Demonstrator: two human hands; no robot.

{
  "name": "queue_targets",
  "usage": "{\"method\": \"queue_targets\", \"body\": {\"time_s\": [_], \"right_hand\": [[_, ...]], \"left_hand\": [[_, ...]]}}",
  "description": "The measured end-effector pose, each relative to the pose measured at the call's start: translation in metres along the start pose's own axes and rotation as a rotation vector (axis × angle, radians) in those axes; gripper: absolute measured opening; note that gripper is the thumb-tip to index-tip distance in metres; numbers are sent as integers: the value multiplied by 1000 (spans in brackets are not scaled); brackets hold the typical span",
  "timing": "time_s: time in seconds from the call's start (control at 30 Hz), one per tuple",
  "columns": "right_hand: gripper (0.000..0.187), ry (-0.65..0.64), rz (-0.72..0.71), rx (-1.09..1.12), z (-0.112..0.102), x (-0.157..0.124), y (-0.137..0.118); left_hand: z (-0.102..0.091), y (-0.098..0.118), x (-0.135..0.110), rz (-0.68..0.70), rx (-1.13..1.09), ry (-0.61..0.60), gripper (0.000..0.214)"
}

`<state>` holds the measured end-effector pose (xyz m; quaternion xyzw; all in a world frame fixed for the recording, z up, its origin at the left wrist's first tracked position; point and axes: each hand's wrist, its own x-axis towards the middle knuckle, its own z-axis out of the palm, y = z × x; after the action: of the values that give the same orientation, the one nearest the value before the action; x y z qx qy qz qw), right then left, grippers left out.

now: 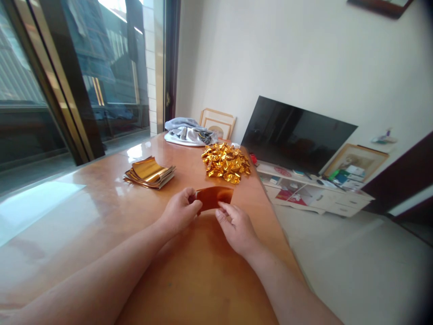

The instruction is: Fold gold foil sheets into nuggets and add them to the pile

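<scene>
A small sheet of gold foil paper (215,197) is held just above the wooden table (101,212), between both hands. My left hand (179,211) pinches its left end with thumb and fingers closed. My right hand (237,228) grips its lower right edge with the fingertips. Beyond the hands lies a heap of folded gold foil pieces (226,162). To the left of that heap rests a stack of flat gold foil sheets (149,173).
A crumpled grey and white cloth (188,132) lies at the table's far end, with a picture frame (217,122) behind it. Right of the table stand a dark television (297,135) and a low white cabinet (318,194). Glass doors (67,81) run along the left.
</scene>
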<state>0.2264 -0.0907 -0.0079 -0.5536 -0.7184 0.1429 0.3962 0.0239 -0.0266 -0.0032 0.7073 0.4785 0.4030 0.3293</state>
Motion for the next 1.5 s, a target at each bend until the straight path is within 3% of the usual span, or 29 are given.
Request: {"method": "queue_targets", "body": {"time_s": [0.1, 0.2, 0.3, 0.37, 0.5, 0.57, 0.63, 0.77, 0.93, 1.0, 1.17, 1.33, 1.5], "right_hand": [[47, -15, 225, 344, 3, 2, 9], [44, -13, 424, 730, 3, 5, 10], [36, 11, 488, 985, 0, 8, 8], [33, 37, 496, 1009, -2, 10, 10], [44, 237, 488, 690, -8, 13, 22], [43, 303, 389, 425, -13, 12, 25], [30, 234, 226, 197, -19, 9, 21], [16, -87, -67, -137, -26, -1, -5], [10, -224, -176, -424, -25, -6, -23], [4, -255, -194, -489, -23, -5, -20], [9, -305, -187, -510, -22, -7, -13], [9, -323, -164, -480, -23, -10, -14], [16, -332, -138, -406, -26, -8, -13]], "left_hand": [[-6, 6, -2, 188, 270, 91, 3], [-12, 19, -5, 400, 503, 78, 6], [-14, 29, -9, 518, 649, -17, 10], [-13, 33, -11, 571, 725, -87, 8], [-6, 33, -15, 657, 872, -174, 7], [-2, 32, -17, 685, 920, -196, 8], [1, 31, -18, 703, 940, -214, 7], [5, 28, -20, 715, 922, -250, 7], [9, 29, -23, 665, 851, -293, 6], [10, 31, -25, 634, 802, -331, 7], [6, 31, -25, 491, 676, -386, 6], [-12, 22, -20, 343, 591, -413, 8], [-25, 14, -15, 281, 530, -466, 16]]}}
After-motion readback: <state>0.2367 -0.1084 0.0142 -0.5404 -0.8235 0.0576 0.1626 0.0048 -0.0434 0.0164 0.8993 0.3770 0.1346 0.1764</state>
